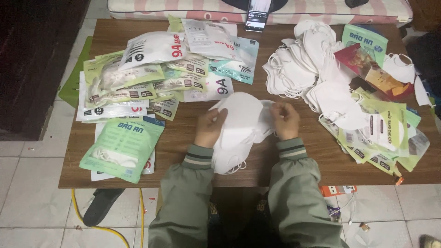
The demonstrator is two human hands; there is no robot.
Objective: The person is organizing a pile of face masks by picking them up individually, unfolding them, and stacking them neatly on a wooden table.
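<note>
Gathering step: left hand [210, 126] and right hand [285, 120] pinch a stack of white masks [239, 131], fingers closed on its edges. Next move likely requires squaring the stack.

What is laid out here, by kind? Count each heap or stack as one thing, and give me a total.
stack of white masks, held by the left hand and right hand: 1
heap of loose white masks: 1
spreads of sealed mask packets: 2
phone: 1
Total: 5
</note>
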